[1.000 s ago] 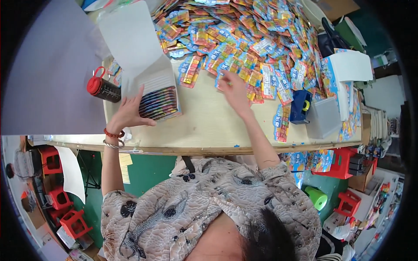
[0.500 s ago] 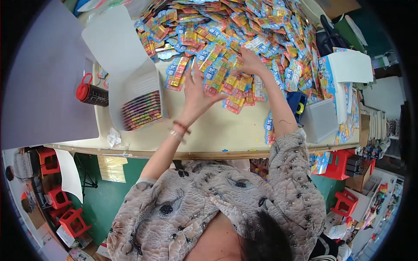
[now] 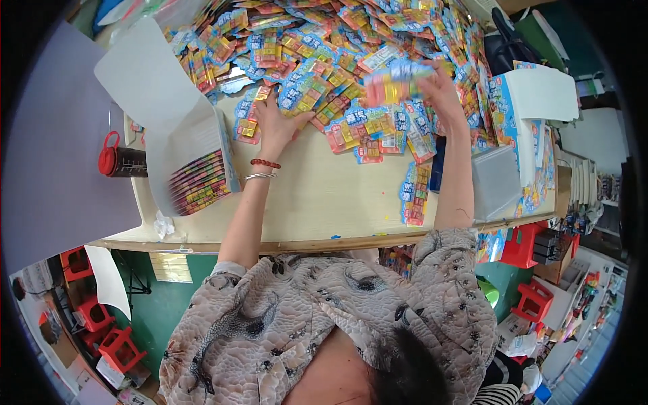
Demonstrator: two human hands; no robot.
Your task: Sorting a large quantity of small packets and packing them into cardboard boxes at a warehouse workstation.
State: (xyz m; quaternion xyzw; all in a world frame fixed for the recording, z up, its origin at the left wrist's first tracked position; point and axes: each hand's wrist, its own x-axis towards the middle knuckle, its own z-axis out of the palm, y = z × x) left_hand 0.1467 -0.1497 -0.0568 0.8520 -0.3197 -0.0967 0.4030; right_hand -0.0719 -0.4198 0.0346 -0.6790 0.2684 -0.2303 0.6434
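Observation:
My right hand (image 3: 442, 94) is raised over the pile, its fingers closed on the right end of a blister pack (image 3: 388, 86) with blue, pink and yellow colours, smeared by motion. On the table's left part my left hand (image 3: 278, 128) lies with thumb and fingers spread. Its fingertips reach the edge of another blister pack (image 3: 247, 120), and its thumb points toward an overlapping group of packs (image 3: 304, 91). Several more packs (image 3: 361, 128) lie loose between the two hands. A single pack (image 3: 414, 194) rests near my right forearm.
A large heap of blister packs (image 3: 324, 27) covers the table's far side. At the left stand an open white box (image 3: 233, 152) with packs stacked in rows and a red-lidded bottle (image 3: 125, 160). A translucent bin (image 3: 496, 179) and a blue tape dispenser (image 3: 439, 162) sit at the right.
My right hand has lifted a blister pack and moved right with it. My left hand has shifted left and slightly down in the view. The view itself has shifted a little.

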